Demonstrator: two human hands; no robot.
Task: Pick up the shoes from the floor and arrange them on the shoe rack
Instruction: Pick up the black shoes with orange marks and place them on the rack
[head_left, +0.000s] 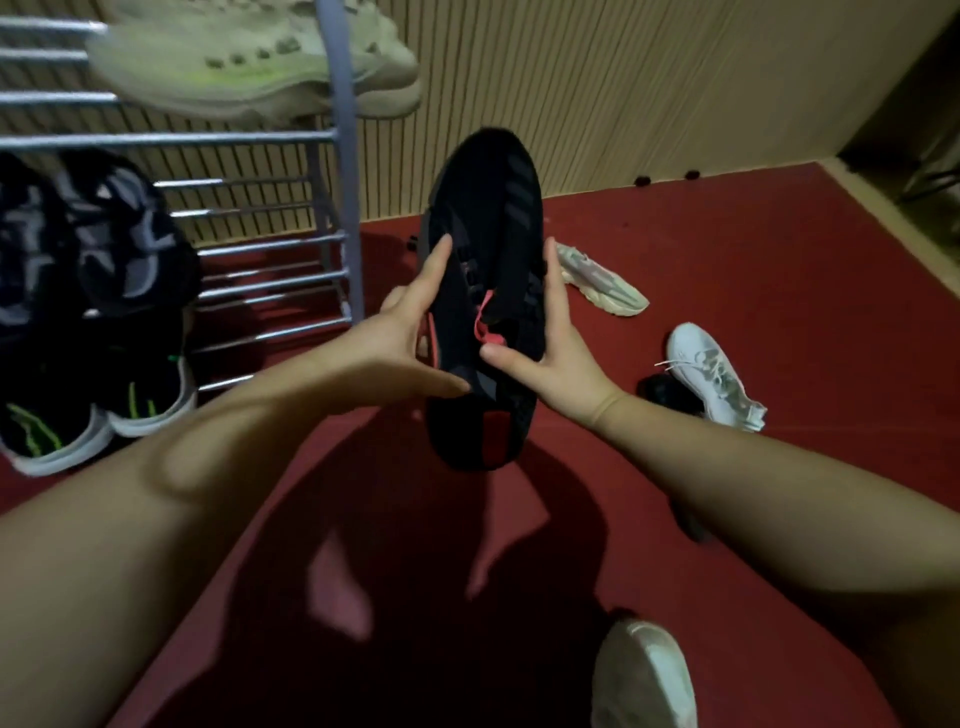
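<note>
Beside the shoe rack (340, 156), above the red floor (753, 249), the head view shows a black shoe (488, 223) held toe-away in both hands. The left hand (395, 338) clasps one side with spread fingers. The right hand (550, 358) hooks its thumb over the collar. The shoe is probably light, its upper soft over a firmer sole, so the heel or midsole seems the surest hold.

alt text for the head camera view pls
A left hand and right hand hold a black shoe with red trim above a red floor, beside a metal shoe rack holding dark shoes and pale green shoes. White shoes lie on the floor at right.
</note>
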